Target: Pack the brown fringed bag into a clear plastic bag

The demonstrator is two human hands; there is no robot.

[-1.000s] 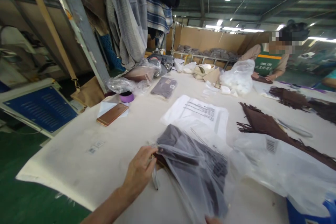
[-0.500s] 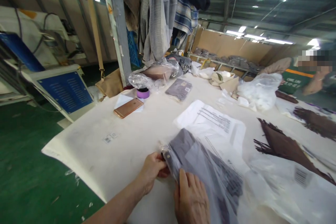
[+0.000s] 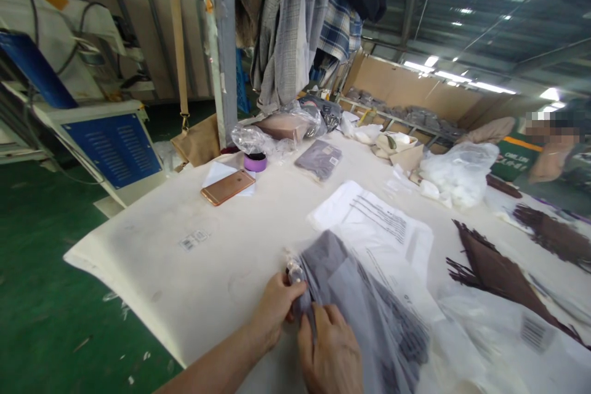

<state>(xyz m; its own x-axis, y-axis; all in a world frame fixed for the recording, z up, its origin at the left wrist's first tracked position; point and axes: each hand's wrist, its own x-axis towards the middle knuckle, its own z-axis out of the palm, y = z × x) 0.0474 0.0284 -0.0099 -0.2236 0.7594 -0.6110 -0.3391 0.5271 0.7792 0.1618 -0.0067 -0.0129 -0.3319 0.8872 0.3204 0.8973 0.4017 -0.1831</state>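
Where the left forearm runs in over the table's near edge, the left hand (image 3: 277,305) has its thumb and bent fingers closed on the gathered edge of a clear bag (image 3: 355,295); its fingertips are tucked out of sight. Just beside it, the right hand (image 3: 332,351) lies with fingers half curled and the thumb against the same edge — whether it pinches or only presses, I cannot tell. Inside the bag, which lies toward the table's near edge, is grey fringed cloth (image 3: 341,271), its lower part cut off by the bottom of the view.

Beyond the bag lies white printed plastic (image 3: 369,209), its text too small to read. Near the table's left edge are a phone (image 3: 228,187) on pale paper and a purple tape roll (image 3: 255,163); a bagged grey item (image 3: 318,159) lies to their right. Toward the right are brown fringed cloth (image 3: 501,268) and, nearer, cloudy plastic (image 3: 503,332) with a barcode, cut off by the view. Across the table (image 3: 152,271), a person in a green apron (image 3: 514,154) is blurred — hands hard to make out.
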